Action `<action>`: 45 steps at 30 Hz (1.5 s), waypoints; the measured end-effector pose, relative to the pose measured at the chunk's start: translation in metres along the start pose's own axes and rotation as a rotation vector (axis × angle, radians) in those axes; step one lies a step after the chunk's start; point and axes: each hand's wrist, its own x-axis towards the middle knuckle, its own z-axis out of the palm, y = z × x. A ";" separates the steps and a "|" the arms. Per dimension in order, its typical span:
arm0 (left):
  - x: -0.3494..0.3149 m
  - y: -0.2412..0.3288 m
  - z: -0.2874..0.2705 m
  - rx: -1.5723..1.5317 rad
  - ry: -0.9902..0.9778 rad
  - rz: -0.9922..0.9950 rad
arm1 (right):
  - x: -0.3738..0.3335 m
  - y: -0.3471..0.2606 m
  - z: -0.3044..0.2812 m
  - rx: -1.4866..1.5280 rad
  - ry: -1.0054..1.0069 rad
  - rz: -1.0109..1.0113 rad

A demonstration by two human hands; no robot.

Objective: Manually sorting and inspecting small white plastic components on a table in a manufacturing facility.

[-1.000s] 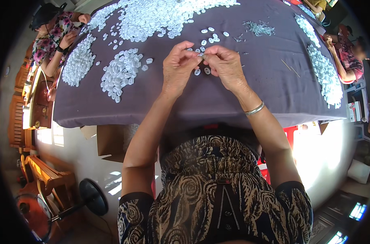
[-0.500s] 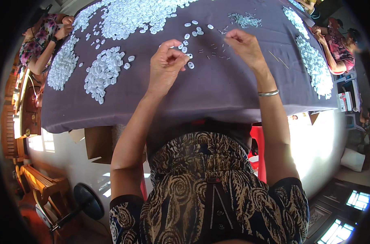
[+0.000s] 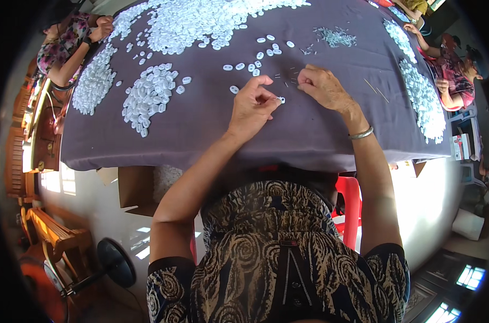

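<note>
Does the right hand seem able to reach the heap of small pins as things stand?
Probably yes: the heap of small pins lies just beyond the right hand, with nothing bulky between; whether that hand holds something is unclear.

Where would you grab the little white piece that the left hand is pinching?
I'd probably pinch the white piece by its free end, from the right: that end pokes out beyond the left hand, which seems to cover the rest.

Bright light glares off the floor [image 3: 428,196] at right while fisheye distortion bends outer edges
</note>
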 end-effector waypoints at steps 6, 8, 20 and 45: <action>0.003 -0.001 -0.003 -0.022 0.074 0.027 | -0.002 -0.039 0.003 0.453 0.140 0.059; 0.005 -0.003 -0.003 -0.061 0.088 0.043 | 0.001 -0.041 0.012 0.582 0.113 0.047; 0.006 -0.003 -0.003 -0.006 0.058 0.063 | -0.004 -0.045 0.032 0.994 0.065 0.171; 0.006 -0.005 -0.005 0.037 0.045 0.089 | -0.002 -0.047 0.030 0.877 0.005 0.140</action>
